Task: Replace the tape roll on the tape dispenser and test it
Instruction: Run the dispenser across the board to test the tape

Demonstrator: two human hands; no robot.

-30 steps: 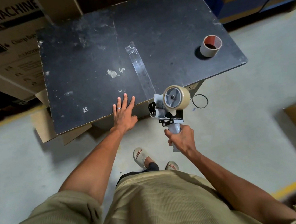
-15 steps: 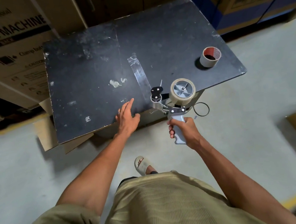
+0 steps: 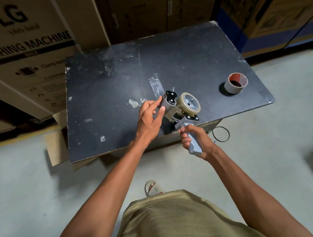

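Tape dispenser [image 3: 182,113] sits above the near edge of the surface [image 3: 102,108], toward its right half, new tape roll [image 3: 188,102] already on the hub. Old core [image 3: 235,83] stands well apart, near the right edge. A clear tape strip [image 3: 157,85] is stuck mid-surface, its near end running under the dispenser head.

Risks, as I read it:
- Left fingertips are right at the roller/blade end. A slip while tearing or threading likely nicks a finger on the serrated blade.
- If the tape end isn't routed over the roller, it folds back onto the roll and the test pull fails.
- The head is tilted, so a skewed pull would wrinkle the strip.

Pose:
- Right hand [image 3: 194,139] is wrapped tight around the grey handle, fingers [image 3: 185,141] fully curled, wrist just off the near edge, holding the tool raised and angled away.
- Left hand [image 3: 150,117] reaches in over the near edge, index and thumb extended at the front plate, loosely spread. Can't tell whether they pinch tape or only touch the frame.
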